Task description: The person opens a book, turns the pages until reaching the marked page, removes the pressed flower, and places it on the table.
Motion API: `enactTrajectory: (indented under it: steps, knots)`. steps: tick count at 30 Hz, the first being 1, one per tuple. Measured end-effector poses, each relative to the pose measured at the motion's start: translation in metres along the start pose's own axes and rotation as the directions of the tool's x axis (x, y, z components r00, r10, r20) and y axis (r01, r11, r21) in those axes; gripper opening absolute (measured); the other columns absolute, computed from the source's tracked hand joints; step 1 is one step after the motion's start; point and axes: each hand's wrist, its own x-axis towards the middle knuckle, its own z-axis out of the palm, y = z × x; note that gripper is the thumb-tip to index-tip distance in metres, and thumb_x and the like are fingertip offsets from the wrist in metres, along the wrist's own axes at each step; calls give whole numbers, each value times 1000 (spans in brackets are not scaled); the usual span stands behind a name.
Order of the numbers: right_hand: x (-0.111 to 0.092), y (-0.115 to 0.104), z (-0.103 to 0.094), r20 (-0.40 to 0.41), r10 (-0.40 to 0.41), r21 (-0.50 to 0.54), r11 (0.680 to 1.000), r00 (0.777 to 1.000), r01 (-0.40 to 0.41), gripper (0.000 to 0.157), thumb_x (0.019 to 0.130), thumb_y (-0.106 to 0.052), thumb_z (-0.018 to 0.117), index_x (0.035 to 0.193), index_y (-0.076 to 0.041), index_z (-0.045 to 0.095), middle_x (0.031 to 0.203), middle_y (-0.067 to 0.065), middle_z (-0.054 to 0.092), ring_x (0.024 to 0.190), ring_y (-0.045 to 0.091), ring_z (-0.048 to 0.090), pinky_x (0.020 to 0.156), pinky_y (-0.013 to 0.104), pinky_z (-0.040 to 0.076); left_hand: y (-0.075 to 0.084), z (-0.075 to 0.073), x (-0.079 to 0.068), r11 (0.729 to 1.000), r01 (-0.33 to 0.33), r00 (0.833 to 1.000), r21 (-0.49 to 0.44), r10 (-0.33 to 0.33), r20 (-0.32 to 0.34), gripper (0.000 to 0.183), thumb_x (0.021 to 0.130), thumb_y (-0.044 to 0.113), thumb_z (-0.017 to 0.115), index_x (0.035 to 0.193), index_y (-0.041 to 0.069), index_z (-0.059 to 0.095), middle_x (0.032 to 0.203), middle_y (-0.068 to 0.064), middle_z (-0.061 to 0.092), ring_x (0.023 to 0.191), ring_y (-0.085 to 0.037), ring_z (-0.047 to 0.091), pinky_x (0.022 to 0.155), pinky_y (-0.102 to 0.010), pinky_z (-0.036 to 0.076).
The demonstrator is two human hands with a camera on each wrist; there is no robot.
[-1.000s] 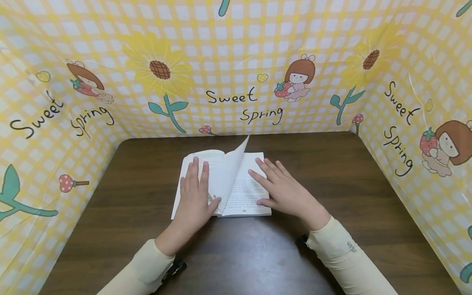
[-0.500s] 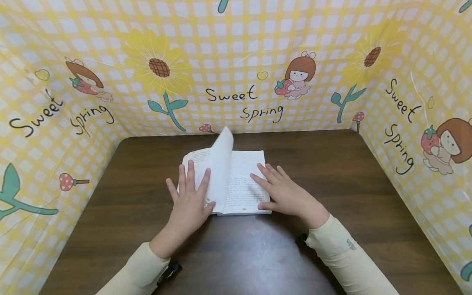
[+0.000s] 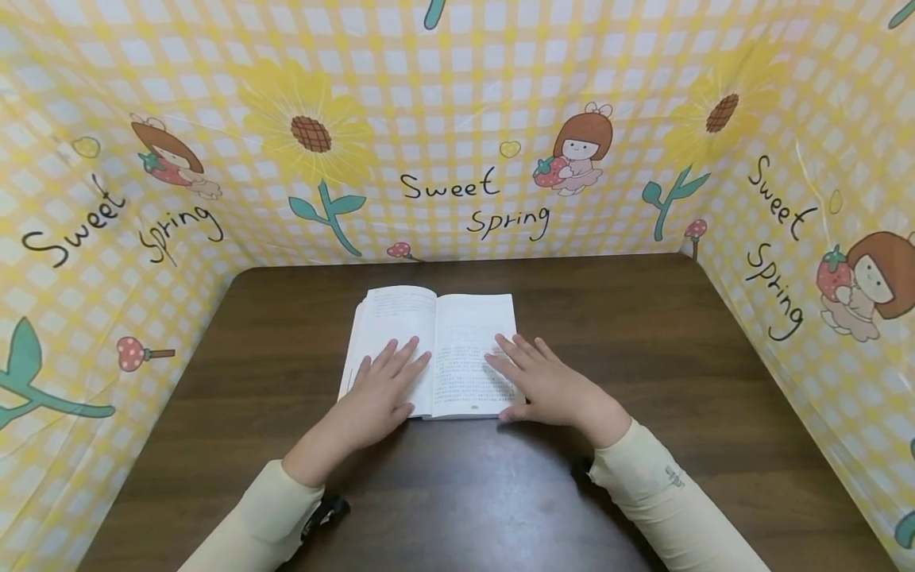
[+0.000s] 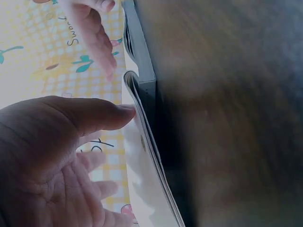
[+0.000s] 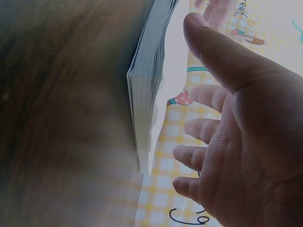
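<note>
Observing an open book lying beneath and between the fingers of both hands. Finding the left hand reaching over the lower part of the left page, spreading its fingers wide and gripping nothing. Finding the right hand extending over the outer edge of the right page, fanning its fingers wide, likewise grasping nothing. Being unable to tell whether the right fingers are touching paper. Noting printed text running leftward from the right fingertips toward the spine. Noting a brown table stretching below the fingers and yellow checked cloth rising beyond the fingertips. Recording pale sleeves covering both forearms behind the fingers.
</note>
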Motion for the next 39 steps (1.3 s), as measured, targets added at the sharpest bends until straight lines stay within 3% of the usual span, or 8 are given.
enactTrajectory:
  steps: [6,15,22,34,39]
  knots:
    - [-1,0,0,12,10,-4,1000,1000,-10,90,92,-62,63,162,-15,32,171,14,18,156,40,20,123,64,13,-1,1,2,998,-55,995,-19,56,81,61,99,15,66,156,19,46,168,-2,32,155,-38,24,114,-73,25]
    - [0,2,2,59,41,11,999,997,-42,90,87,-55,75,159,-14,39,168,11,30,154,37,27,123,64,12,5,-1,2,998,-8,991,-67,17,134,51,101,14,56,152,16,51,166,-4,35,154,-38,26,108,-75,32]
    - [0,3,1,81,49,9,999,996,-50,81,90,-52,74,156,-15,44,167,10,32,155,35,26,124,63,11,7,-5,2,993,15,992,-119,0,129,50,103,26,61,150,13,53,165,-5,36,154,-38,27,107,-75,34]
    - [2,7,-2,114,55,24,998,992,-58,74,92,-54,70,154,-21,49,166,6,33,156,30,25,123,62,14,10,-2,8,994,40,997,-102,-34,63,45,99,31,67,139,10,64,159,-10,47,149,-41,37,109,-65,40]
    - [0,7,-5,83,1,14,1000,997,-3,55,96,-43,70,144,-17,62,160,10,44,151,33,36,121,64,22,12,0,8,993,61,997,-100,-56,47,44,99,31,68,137,10,65,158,-9,47,149,-40,37,109,-65,40]
